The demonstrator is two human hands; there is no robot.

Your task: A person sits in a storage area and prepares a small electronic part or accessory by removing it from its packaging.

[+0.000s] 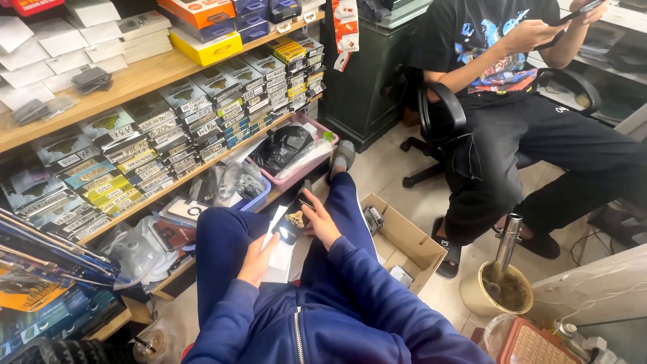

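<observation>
Sitting with legs stretched out, the person gripped a small black packet (294, 220) in the right hand (319, 222) over the lap, while the left hand (257, 259) clasped white sheets (280, 253) just below, seemingly mid-sorting, steady alignment needed next.

Both arms, in blue sleeves, extend forward from the near edge over the raised blue-clad knees. The left hand (258, 259) sits nearer and to the left, fingers curled in a grip, thumb uppermost. The right hand (318, 222) lies slightly farther and to the right, palm turned inward, fingers closed in a pinch. The two hands are close together, not touching.
</observation>
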